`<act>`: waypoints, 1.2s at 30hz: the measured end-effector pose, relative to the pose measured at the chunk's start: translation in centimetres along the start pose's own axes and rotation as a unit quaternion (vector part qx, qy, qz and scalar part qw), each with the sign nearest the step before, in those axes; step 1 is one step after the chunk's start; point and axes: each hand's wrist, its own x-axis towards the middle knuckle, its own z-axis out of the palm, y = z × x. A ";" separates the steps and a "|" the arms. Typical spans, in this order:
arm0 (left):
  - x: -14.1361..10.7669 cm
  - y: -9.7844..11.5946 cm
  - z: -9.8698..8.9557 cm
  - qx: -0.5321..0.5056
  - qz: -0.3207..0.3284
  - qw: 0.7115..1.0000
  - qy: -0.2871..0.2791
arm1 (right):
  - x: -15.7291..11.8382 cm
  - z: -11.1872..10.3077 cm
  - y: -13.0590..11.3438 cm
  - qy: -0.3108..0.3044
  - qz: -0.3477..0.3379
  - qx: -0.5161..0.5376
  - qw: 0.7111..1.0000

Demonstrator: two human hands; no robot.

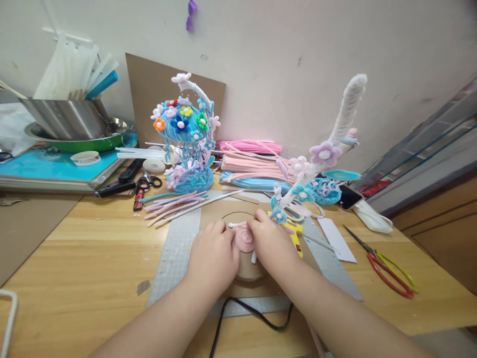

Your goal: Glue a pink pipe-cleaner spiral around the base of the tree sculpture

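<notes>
Both my hands pinch a pale pink coil of pipe cleaner (244, 237), wound in a flat spiral. My left hand (216, 248) grips its left edge, and my right hand (270, 241) closes on its upper right edge. White ends stick out at its upper left and below it. Beneath lies a round cardboard disc (250, 272) on a larger cardboard sheet. Just behind my right hand rises a white wrapped stem (303, 181) with lilac and blue fuzzy flowers. Partly covered by that hand is a yellow glue gun (294, 229).
A blue flowered jellyfish-like ornament (182, 134) stands behind, beside bundles of pink and blue pipe cleaners (253, 164). Loose strips (179, 204) lie at left, near small scissors (149, 181). Red-and-yellow-handled scissors (387, 271) rest at right. A black cable (257, 312) crosses the grey cutting mat (169, 253).
</notes>
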 end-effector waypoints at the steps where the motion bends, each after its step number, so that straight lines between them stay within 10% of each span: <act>1: 0.0 0.0 0.0 0.000 0.000 1.000 0.001 | -0.1 -0.2 -0.1 -0.003 0.003 -0.007 1.000; 36: 0.2 -0.1 0.3 -0.019 -0.005 1.000 0.014 | -0.2 0.7 0.3 -0.009 0.040 -0.008 0.999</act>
